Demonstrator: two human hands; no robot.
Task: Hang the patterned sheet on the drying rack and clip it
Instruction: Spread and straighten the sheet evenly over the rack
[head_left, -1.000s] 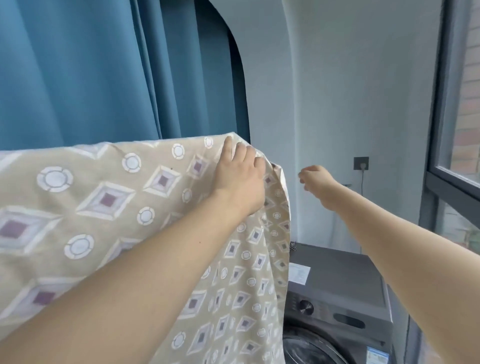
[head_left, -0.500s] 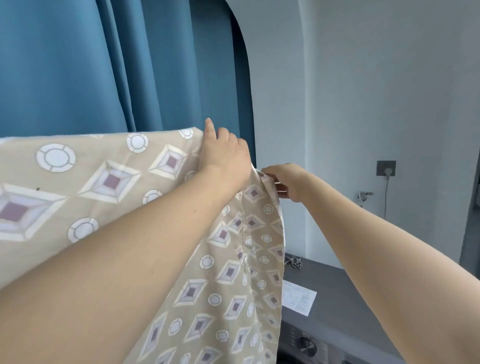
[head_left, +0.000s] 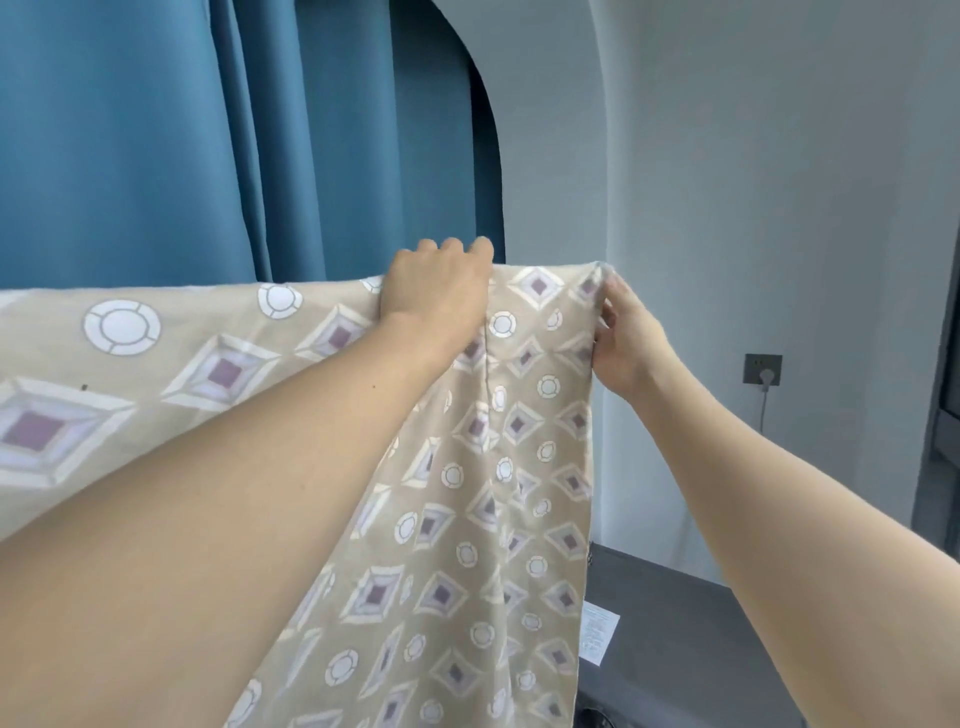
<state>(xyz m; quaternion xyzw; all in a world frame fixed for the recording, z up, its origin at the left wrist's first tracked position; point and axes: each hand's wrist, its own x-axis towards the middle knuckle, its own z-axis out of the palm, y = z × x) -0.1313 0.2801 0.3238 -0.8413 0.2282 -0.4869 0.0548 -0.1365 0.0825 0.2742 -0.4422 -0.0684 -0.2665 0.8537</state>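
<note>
The patterned sheet (head_left: 498, 467), beige with white rings and purple-centred diamonds, hangs over a bar that it hides, its top fold running level from the left edge to the centre right. My left hand (head_left: 436, 291) lies curled over the top fold, gripping the cloth. My right hand (head_left: 623, 343) pinches the sheet's upper right corner and right edge. The drying rack itself and any clips are not visible.
Blue curtains (head_left: 182, 130) hang behind the sheet. A white wall (head_left: 753, 208) with a grey socket and plug (head_left: 763, 370) is on the right. A grey washing machine top (head_left: 691, 623) with a paper label lies below right.
My right hand came in from the open air, took the sheet's right corner and drew it out to the right. The sheet's end now hangs wider and flatter. The view tilted upward.
</note>
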